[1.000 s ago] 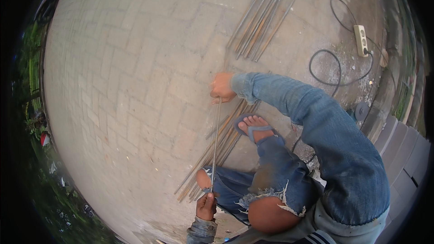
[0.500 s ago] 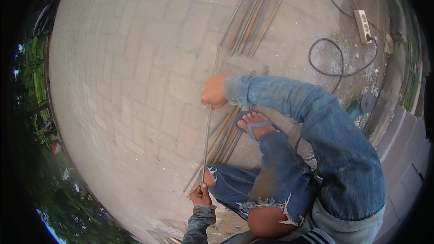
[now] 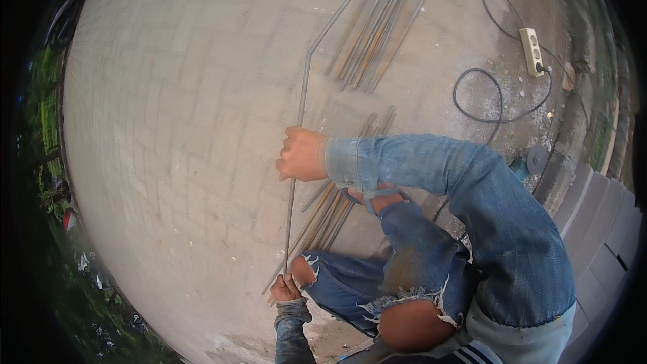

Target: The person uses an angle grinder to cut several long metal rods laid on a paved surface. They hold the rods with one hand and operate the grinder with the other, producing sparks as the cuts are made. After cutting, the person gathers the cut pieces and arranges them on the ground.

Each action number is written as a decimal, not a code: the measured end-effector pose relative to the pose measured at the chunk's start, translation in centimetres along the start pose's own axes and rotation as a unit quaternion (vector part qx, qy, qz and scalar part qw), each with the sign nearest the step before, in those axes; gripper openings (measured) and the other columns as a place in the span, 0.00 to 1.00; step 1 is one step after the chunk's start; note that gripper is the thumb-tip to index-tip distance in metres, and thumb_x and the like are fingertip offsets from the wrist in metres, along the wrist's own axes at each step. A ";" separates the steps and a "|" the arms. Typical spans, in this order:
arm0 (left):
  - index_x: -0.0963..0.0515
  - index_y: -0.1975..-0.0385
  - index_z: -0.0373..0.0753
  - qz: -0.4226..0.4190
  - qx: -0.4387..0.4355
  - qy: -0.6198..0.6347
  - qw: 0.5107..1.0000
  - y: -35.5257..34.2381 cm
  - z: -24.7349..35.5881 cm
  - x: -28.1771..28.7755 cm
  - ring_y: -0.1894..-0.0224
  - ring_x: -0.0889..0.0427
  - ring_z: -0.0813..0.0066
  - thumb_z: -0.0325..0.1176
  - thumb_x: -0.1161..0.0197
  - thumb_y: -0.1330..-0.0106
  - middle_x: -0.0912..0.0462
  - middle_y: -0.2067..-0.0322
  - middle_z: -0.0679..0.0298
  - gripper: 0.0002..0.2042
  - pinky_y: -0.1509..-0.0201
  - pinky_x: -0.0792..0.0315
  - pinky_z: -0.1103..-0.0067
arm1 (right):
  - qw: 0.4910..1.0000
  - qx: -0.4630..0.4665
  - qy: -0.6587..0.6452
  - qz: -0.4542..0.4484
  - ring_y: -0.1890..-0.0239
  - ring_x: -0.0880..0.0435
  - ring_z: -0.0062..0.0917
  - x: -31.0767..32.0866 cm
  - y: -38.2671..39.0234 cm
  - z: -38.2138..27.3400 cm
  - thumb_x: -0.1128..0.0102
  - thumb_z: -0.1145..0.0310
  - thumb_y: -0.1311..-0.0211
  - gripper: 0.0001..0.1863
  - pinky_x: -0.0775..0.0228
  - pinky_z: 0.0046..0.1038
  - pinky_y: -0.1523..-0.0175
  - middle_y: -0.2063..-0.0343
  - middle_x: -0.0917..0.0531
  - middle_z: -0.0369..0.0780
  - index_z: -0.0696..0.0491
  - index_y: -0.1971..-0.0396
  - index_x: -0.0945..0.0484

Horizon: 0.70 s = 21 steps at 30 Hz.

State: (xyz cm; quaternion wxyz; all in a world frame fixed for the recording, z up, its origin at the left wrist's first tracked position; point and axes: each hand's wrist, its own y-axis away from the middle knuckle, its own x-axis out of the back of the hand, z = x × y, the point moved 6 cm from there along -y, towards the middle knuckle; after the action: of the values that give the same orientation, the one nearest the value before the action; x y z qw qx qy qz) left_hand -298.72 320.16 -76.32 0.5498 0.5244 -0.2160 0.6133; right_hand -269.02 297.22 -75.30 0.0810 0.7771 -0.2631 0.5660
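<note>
A long thin metal rod [image 3: 291,219] runs between my two hands and on to the far side, where it bends to the right. My right hand [image 3: 303,154] is closed in a fist around its middle, knuckles up. Close to my bare knee, my left hand [image 3: 286,288] pinches the rod's near end. To the right of the rod, a bundle of similar rods [image 3: 323,222] lies on the paving beside my sandalled foot [image 3: 381,197], which my right sleeve partly covers.
A second bundle of rods [image 3: 381,27] lies on the paving [image 3: 175,128] at the far side. At the right are a white power strip [image 3: 531,52] with a looped black cable [image 3: 500,98], a tool with a grey disc [image 3: 536,160] and a step of grey blocks [image 3: 586,219].
The rod's far, bent part has swung left and looks thicker, apparently raised. Both hands keep their hold and appear slightly further left. The whole view has shifted a little.
</note>
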 end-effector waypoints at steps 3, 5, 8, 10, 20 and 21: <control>0.37 0.86 0.36 0.068 -0.041 -0.054 0.995 0.0 -0.6 0.5 0.90 0.40 0.62 0.48 0.49 0.36 0.38 0.91 0.54 0.23 0.85 0.45 0.69 | 0.987 -0.002 0.002 0.159 0.81 0.29 0.20 1.7 1.5 -1.2 0.38 0.60 0.53 0.11 0.42 0.21 0.69 0.88 0.28 0.31 0.48 0.86 0.26; 0.37 0.86 0.36 0.097 -0.042 -0.003 0.994 -2.0 -1.8 0.6 0.90 0.41 0.63 0.48 0.47 0.37 0.38 0.91 0.55 0.23 0.85 0.45 0.70 | 0.971 -0.013 0.010 0.239 0.81 0.30 0.21 2.7 2.5 -1.8 0.40 0.63 0.55 0.10 0.42 0.21 0.70 0.88 0.30 0.31 0.48 0.87 0.29; 0.37 0.87 0.36 0.056 -0.045 0.031 0.997 -4.7 -2.3 1.8 0.89 0.42 0.64 0.46 0.45 0.37 0.38 0.91 0.57 0.22 0.85 0.44 0.71 | 0.957 -0.045 0.017 0.288 0.82 0.31 0.21 3.2 4.8 -2.7 0.42 0.68 0.60 0.08 0.40 0.23 0.73 0.89 0.32 0.31 0.49 0.89 0.32; 0.37 0.87 0.35 0.011 -0.038 0.007 0.999 -5.0 -2.1 2.1 0.89 0.41 0.66 0.46 0.45 0.38 0.39 0.92 0.57 0.22 0.84 0.44 0.72 | 0.946 -0.074 0.026 0.315 0.82 0.31 0.20 2.3 6.0 -2.7 0.43 0.69 0.63 0.08 0.41 0.22 0.74 0.90 0.33 0.31 0.48 0.90 0.33; 0.38 0.87 0.36 0.032 -0.043 -0.081 0.995 -2.8 -1.9 1.6 0.89 0.37 0.51 0.45 0.44 0.39 0.37 0.92 0.51 0.22 0.85 0.43 0.67 | 0.945 -0.034 0.010 0.324 0.82 0.30 0.20 0.1 4.9 -1.8 0.43 0.70 0.65 0.07 0.40 0.22 0.74 0.90 0.32 0.30 0.46 0.91 0.32; 0.37 0.87 0.36 0.042 -0.037 -0.092 0.994 -2.7 -1.7 1.6 0.88 0.36 0.49 0.42 0.42 0.40 0.35 0.91 0.50 0.20 0.85 0.42 0.66 | 0.943 -0.041 0.013 0.330 0.82 0.30 0.20 -0.1 5.1 -1.6 0.42 0.70 0.65 0.07 0.40 0.22 0.74 0.90 0.32 0.29 0.46 0.90 0.32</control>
State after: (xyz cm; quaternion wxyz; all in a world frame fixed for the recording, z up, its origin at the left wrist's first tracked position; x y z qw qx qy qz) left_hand -296.68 323.10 -76.35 0.5202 0.5488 -0.3098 0.5764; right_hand -272.90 293.62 -75.68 -0.0754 0.6357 -0.5263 0.5596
